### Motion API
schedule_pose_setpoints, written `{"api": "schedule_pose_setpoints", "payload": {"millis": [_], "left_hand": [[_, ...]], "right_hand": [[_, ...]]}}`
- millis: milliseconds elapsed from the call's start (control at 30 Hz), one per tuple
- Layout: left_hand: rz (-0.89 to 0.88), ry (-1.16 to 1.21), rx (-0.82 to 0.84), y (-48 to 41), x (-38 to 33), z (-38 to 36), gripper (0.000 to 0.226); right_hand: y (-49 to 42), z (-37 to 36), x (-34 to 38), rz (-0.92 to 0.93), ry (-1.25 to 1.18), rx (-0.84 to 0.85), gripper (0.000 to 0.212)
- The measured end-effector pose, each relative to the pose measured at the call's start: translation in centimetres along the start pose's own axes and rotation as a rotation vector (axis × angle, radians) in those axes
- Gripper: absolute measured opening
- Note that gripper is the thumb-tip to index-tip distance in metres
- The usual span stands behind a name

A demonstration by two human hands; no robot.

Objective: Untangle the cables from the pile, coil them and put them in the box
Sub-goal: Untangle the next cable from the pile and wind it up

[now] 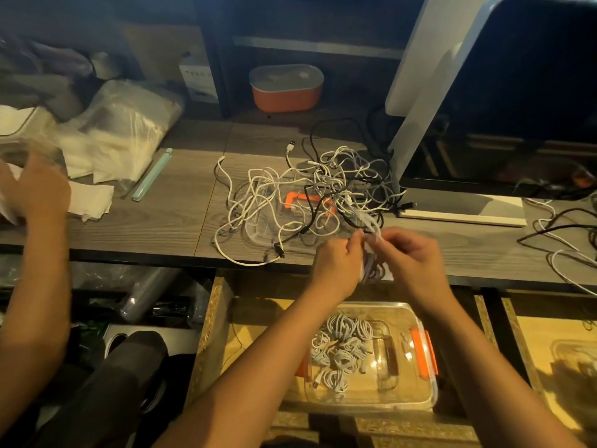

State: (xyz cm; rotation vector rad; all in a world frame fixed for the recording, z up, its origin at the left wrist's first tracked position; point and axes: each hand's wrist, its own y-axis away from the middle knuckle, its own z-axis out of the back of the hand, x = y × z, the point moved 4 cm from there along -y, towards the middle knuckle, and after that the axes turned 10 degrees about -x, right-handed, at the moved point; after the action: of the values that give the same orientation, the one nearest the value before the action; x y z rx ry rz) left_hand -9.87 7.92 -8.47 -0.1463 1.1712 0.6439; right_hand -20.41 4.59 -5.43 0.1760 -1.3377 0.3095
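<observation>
While left hand (337,257) grips the coil (371,271), right hand (410,253) pinches its strand (369,222).

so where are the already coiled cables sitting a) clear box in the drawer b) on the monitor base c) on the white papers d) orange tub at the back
a: the white coiled cables lie in the clear box, down in the open drawer.

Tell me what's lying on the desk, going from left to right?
Another person's hand → white paper pieces → mint-green stick → tangled cable pile → monitor stand → loose cables at the right edge.
</observation>
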Motion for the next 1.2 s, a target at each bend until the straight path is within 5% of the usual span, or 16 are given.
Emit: {"api": "schedule_pose_setpoints", "payload": {"millis": [200,400,633,767,867,967,1200], "left_hand": [[0.158,0.342,0.123,0.8,0.2,-0.5,0.047],[0.070,0.473,0.108,0.9,0.0,-0.1,0.044],[0.048,0.618,-0.107,0.6,0.4,0.5,0.041],[0.402,0.745,-0.323,0.2,1.1,0.6,0.039],[0.606,0.748,-0.421,0.2,1.7,0.5,0.035],[0.558,0.673,-0.519,-0.2,1.4,1.1,0.039],[0.174,0.242,-0.480,-2.7,1.7,2.9,0.058]], "right_hand": [[-0.7,0.0,-0.4,-0.432,-0.307,0.012,0.012],[-0.4,-1.2,-1.3,-0.802,-0.445,0.045,0.023],[0.3,-3.6,-2.8,-1.009,-0.683,0.044,0.019],[1.7,-5.3,-4.2,-1.094,-0.799,-0.122,0.021],[2.7,-5.6,-4.2,-0.926,-0.696,-0.304,0.011],[3.5,-5.5,-3.9,-0.564,-0.442,-0.348,0.010],[4.0,-5.3,-2.0,-0.051,-0.217,0.017,0.010]]}}
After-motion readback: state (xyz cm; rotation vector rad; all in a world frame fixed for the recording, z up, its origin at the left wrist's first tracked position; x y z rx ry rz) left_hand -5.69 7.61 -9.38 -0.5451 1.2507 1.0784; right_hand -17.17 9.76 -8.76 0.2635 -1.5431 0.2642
